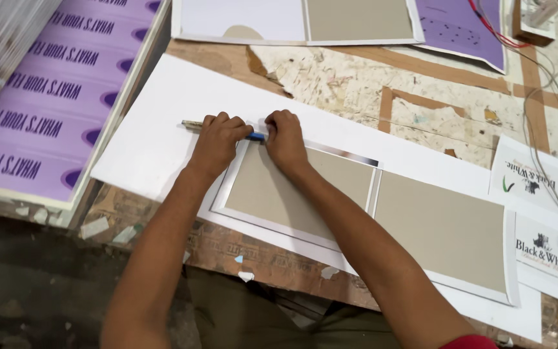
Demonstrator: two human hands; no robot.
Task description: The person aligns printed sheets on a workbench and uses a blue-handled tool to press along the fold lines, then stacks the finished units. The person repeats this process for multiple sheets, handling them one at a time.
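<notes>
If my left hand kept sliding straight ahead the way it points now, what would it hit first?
Probably nothing soon: past the left hand lies bare white sheet, then the worn tabletop. The cut panels at the far edge come next, though depth is unclear.

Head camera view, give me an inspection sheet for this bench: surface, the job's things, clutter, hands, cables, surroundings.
Surface: worn wooden bench, scarred, with brown tape strips.
Job's things: grey board panels on a white sheet; a slim blue-handled tool lies along the panel's top edge.
Clutter: paper scraps by the near edge, printed white cards at right.
Hands: left hand grips the tool; right hand presses on the panel corner.
Cables: red and white wires trailing at top right.
Surroundings: purple printed sheets stacked at left.
</notes>
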